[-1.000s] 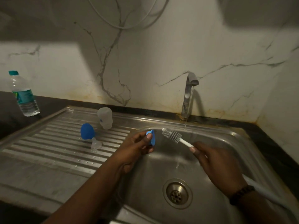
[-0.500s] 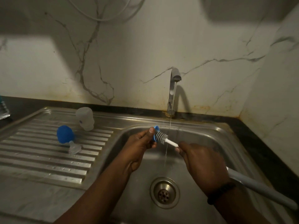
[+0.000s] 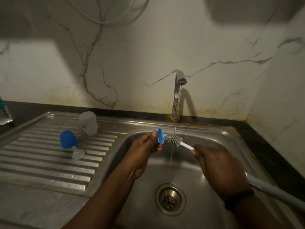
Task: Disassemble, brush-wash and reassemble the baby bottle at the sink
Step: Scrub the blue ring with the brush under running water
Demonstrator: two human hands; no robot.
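Far left edge: water bottle (image 3: 4, 111), cut off by the frame, standing on dark counter (image 3: 19, 107). Steel drainboard (image 3: 41, 164) runs right from there, ridged, wet droplets on it, raised rim at back and left. On the drainboard near its back rim: clear bottle body (image 3: 88, 122), upright, mouth down it seems. Just in front-left of it, blue cap (image 3: 67, 139) on its side, and a clear nipple (image 3: 77, 154) touching or just beside the cap's lower right, lying tilted. Bare ridges below and left of these parts.

Sink basin (image 3: 219, 138) takes the middle and right. Left hand (image 3: 145, 150) is over the basin's left rim, thumb and fingers pinching a small blue collar ring (image 3: 159, 136), held on edge, opening facing right. Brush head (image 3: 173, 139), grey bristles, tip touching or just inside the ring's opening; cannot tell how deep. White brush handle (image 3: 187, 146) runs down-right into the right hand (image 3: 219, 169), fingers curled round it; grey handle end sticks out past the wrist toward the right edge. Dark wristband (image 3: 239, 198) on that wrist.

Tap (image 3: 178, 95) at the back rim, thin stream (image 3: 172, 151) falling just right of the brush head into the basin. Drain (image 3: 170, 198) below, between the forearms. Dark counter strip along the right rim, marble wall (image 3: 148, 55) behind.
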